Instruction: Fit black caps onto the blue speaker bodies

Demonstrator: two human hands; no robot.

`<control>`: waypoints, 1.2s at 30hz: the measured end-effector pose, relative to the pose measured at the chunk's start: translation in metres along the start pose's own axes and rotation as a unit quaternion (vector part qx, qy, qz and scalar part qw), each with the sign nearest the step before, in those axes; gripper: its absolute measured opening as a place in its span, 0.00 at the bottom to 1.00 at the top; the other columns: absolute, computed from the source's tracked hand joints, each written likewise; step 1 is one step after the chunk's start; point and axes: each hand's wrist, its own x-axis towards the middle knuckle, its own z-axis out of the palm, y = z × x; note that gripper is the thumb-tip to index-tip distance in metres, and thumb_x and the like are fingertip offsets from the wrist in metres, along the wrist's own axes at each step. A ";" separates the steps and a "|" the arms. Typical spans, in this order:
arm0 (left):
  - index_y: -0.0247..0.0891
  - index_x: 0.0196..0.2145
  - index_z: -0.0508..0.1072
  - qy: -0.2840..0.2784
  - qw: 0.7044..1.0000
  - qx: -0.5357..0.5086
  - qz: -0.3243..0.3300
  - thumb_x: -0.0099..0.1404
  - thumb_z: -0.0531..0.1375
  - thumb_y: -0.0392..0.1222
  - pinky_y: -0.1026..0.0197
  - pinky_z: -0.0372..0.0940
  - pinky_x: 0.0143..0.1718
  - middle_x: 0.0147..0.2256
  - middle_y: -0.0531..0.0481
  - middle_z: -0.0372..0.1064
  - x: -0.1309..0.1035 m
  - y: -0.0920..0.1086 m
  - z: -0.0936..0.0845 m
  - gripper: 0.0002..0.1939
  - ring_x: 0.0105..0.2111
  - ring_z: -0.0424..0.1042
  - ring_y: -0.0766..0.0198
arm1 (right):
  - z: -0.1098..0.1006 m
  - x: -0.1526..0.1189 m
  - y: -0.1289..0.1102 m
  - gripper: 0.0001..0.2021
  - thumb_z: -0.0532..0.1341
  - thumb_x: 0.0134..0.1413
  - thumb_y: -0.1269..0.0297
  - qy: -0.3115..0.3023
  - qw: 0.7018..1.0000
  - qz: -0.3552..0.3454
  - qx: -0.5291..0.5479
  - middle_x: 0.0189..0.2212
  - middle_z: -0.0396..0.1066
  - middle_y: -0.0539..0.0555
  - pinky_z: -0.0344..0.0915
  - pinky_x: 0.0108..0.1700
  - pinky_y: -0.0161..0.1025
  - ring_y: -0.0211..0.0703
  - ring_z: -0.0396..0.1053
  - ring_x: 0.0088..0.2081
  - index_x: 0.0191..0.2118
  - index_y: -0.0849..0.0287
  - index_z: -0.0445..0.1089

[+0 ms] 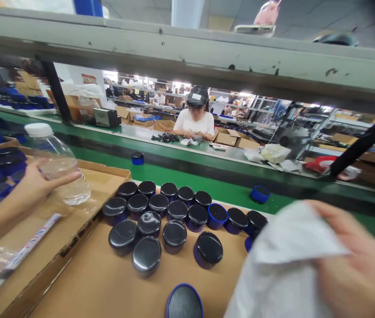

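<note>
White crumpled sheet, cloth or paper (283,265), is bunched in your right hand (356,260); your left hand (38,183) grips a clear plastic bottle (58,158), tilted over the brown cardboard tray (107,183). Step reads as bottle handling; next move calls for steady grip. Bottle's white cap (38,129) is on.

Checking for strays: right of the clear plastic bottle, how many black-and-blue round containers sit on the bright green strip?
2: one container at left, another farther right; the limp white sheet in the right hand may hide more.
</note>
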 end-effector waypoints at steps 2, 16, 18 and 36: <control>0.33 0.48 0.67 0.013 1.000 -0.006 -0.020 0.62 0.60 0.60 0.51 0.70 0.52 0.49 0.48 0.75 0.004 0.004 0.005 0.29 0.47 0.77 0.54 | 0.014 0.005 -0.008 0.20 0.64 0.54 0.57 -0.139 0.982 0.089 0.086 0.31 0.79 0.49 0.72 0.30 0.31 0.34 0.73 0.26 0.51 0.58 0.72; 0.32 0.53 0.63 -0.072 0.936 0.250 0.236 0.59 0.60 0.42 0.49 0.70 0.46 0.46 0.40 0.72 -0.025 0.118 0.032 0.25 0.45 0.74 0.48 | 0.079 0.023 0.015 0.21 0.75 0.41 0.58 -0.194 0.884 0.253 0.342 0.32 0.77 0.46 0.67 0.30 0.25 0.32 0.72 0.29 0.42 0.55 0.72; 0.33 0.54 0.64 -0.093 0.910 0.277 0.292 0.54 0.62 0.33 0.48 0.69 0.47 0.48 0.38 0.71 -0.032 0.131 0.041 0.28 0.47 0.73 0.46 | 0.077 0.018 0.017 0.23 0.74 0.43 0.57 -0.184 0.882 0.255 0.351 0.33 0.77 0.47 0.67 0.31 0.25 0.33 0.72 0.30 0.45 0.55 0.72; 0.31 0.55 0.65 -0.066 0.775 0.435 0.454 0.55 0.54 0.22 0.42 0.62 0.55 0.46 0.35 0.70 -0.036 0.179 0.059 0.29 0.47 0.71 0.45 | 0.080 0.013 0.025 0.14 0.73 0.41 0.62 -0.191 0.885 0.229 0.358 0.34 0.76 0.48 0.67 0.33 0.26 0.35 0.69 0.33 0.37 0.58 0.76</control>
